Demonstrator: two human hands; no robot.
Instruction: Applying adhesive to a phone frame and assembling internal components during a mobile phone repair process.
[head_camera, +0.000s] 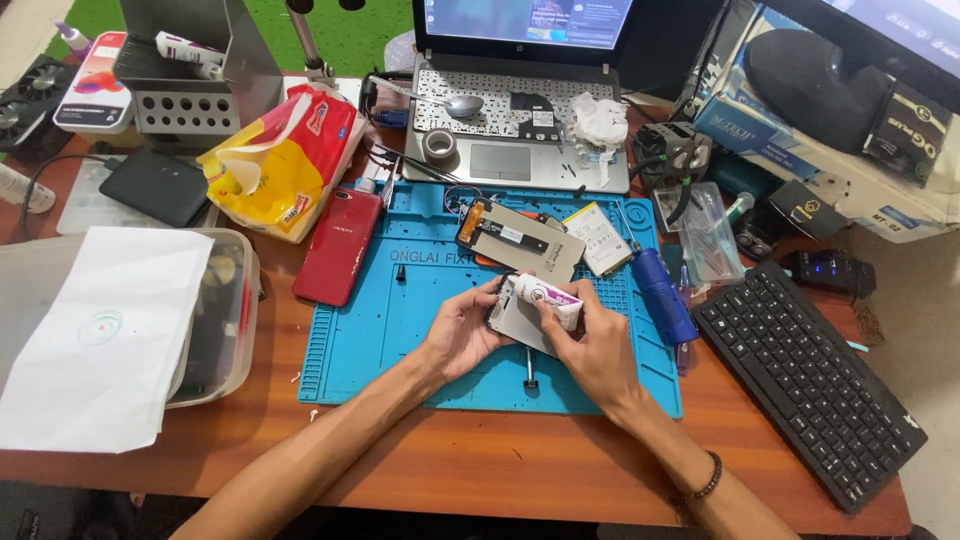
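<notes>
My left hand (462, 330) grips the left edge of a small pale phone part (520, 320) over the blue work mat (400, 330). My right hand (595, 345) holds a white tube with a purple label (548, 295) pressed against the top of that part. A thin dark screwdriver (529, 368) lies on the mat just below my hands. Behind them sits an opened phone chassis with a flex cable (520, 238) and a flat battery (598, 238).
A red phone (338, 245) lies at the mat's left edge, next to a yellow and red tissue pack (280, 165). A blue cylindrical tool (664, 295) and a black keyboard (810, 380) are on the right. A laptop (515, 110) stands behind; a lidded plastic box (215, 320) is left.
</notes>
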